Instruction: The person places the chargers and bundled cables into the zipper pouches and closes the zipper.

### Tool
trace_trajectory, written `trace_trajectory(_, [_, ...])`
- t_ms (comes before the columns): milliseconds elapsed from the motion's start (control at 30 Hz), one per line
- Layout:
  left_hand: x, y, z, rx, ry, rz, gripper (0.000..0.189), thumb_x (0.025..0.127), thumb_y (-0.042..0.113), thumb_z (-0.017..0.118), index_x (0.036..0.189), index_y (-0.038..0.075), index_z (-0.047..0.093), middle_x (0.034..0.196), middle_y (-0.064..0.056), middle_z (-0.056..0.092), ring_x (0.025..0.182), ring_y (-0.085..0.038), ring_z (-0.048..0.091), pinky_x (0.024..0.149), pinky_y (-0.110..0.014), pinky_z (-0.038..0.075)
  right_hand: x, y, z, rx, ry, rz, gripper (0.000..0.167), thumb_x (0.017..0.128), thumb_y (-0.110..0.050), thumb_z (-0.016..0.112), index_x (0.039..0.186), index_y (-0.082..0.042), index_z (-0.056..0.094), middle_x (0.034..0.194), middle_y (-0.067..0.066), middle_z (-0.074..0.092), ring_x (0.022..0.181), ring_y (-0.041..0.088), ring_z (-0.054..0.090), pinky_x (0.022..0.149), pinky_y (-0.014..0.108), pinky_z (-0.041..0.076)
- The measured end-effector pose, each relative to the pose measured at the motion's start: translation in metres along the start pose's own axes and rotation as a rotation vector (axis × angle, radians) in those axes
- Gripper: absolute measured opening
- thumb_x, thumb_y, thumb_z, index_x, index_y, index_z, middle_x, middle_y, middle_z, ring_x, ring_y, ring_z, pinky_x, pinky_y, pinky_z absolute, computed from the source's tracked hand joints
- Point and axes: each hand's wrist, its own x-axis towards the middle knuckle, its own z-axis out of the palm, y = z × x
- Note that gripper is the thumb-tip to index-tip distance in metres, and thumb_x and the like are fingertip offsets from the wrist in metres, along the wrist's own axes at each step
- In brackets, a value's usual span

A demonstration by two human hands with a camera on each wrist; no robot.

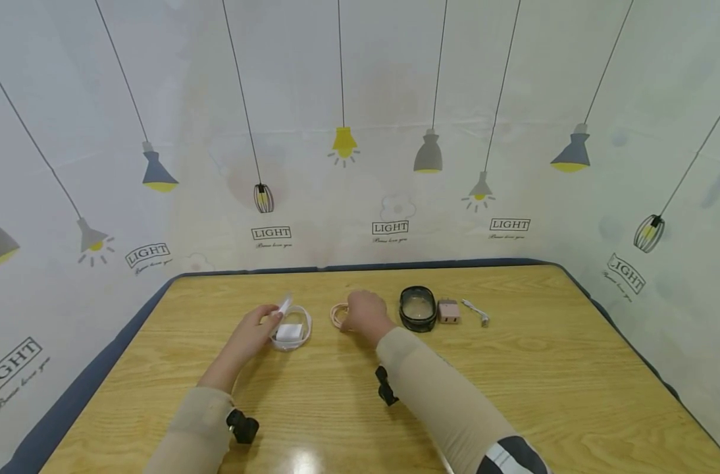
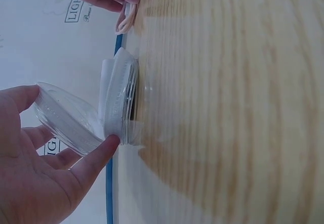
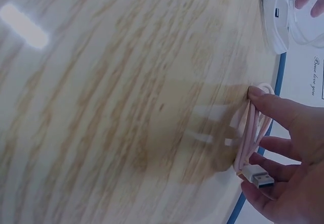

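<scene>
My left hand [image 1: 255, 334] holds the raised clear lid [image 2: 66, 115] of a small plastic case, one digit at the lid's edge and another by the base. Inside the case's base lie a white charger plug [image 1: 289, 332] and a coiled white cable [image 1: 308, 324]. To the right, my right hand [image 1: 367, 315] grips a coiled pink USB cable [image 3: 248, 135] just at the tabletop. Its white USB plug [image 3: 257, 175] sticks out by the fingertips in the right wrist view.
Right of my right hand stands a dark-rimmed oval case [image 1: 418, 322] with a see-through middle. Beside it are a pink two-port charger plug [image 1: 448, 311] and a short white cable [image 1: 476, 311]. The wooden table [image 1: 549, 368] ends at a patterned backdrop [image 1: 312, 197].
</scene>
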Motion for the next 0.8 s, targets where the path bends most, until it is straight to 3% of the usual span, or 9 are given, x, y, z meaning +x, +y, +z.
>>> trace_trajectory(233, [0.0004,0.0001,0.0021,0.015,0.009,0.0,0.054,0.105,0.034,0.044,0.14,-0.006,0.043,0.145,-0.03,0.038,0.13,-0.044,0.04,0.101,-0.053,0.039,-0.0025,0.0,0.0001,0.044,0.011,-0.039,0.034,0.071,-0.029,0.089,0.076,-0.012,0.06,0.07,-0.001,0.055,0.064,0.015,0.046,0.061,0.033,0.046])
trace_trajectory(467, [0.0009,-0.001,0.0053,0.007,0.008,0.001,0.053,0.105,0.034,0.045,0.14,-0.006,0.043,0.144,-0.03,0.039,0.126,-0.044,0.044,0.099,-0.052,0.043,-0.0016,0.0014,0.0029,0.065,0.03,-0.079,0.031,0.071,-0.026,0.089,0.071,-0.012,0.061,0.066,-0.002,0.056,0.063,0.015,0.05,0.063,0.032,0.047])
trace_trajectory(800, [0.0022,0.0015,0.0095,-0.054,-0.012,-0.011,0.052,0.105,0.033,0.045,0.141,-0.004,0.042,0.144,-0.028,0.039,0.124,-0.041,0.048,0.094,-0.047,0.047,-0.0023,0.0003,0.0019,0.149,0.026,-0.084,0.029,0.072,-0.017,0.088,0.081,-0.008,0.062,0.075,0.001,0.058,0.069,0.018,0.054,0.066,0.034,0.05])
